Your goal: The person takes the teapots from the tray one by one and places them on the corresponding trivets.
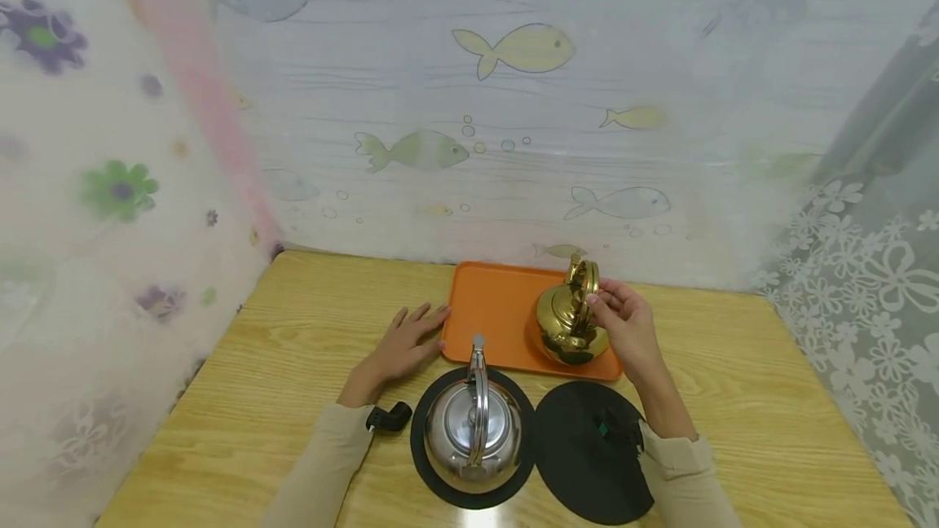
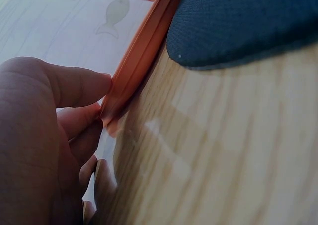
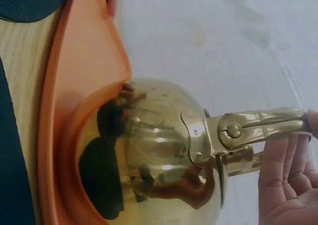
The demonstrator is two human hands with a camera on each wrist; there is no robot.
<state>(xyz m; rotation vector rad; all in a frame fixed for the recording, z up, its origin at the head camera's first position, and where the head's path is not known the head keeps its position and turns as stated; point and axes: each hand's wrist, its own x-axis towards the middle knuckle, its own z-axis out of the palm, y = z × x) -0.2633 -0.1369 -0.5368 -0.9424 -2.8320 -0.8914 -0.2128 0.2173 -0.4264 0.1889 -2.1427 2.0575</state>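
A shiny gold kettle [image 1: 568, 328] stands on the right part of an orange tray [image 1: 487, 308]. My right hand [image 1: 626, 323] holds its upright handle, with the thumb on the near side and fingers behind; the right wrist view shows the fingers round the handle [image 3: 268, 123]. My left hand [image 1: 402, 347] touches the tray's left edge with its fingertips, the fingers fairly straight. In the left wrist view the thumb and fingertips meet the tray's rim [image 2: 134, 61]. A silver kettle [image 1: 473, 434] sits on a round black mat [image 1: 421, 446], between my forearms.
A second round black mat [image 1: 587, 463] lies to the right of the silver kettle, partly under my right forearm. The wooden table [image 1: 315, 300] ends at a wall of fish-patterned sheeting [image 1: 411, 210]. Flower-patterned curtains hang at both sides.
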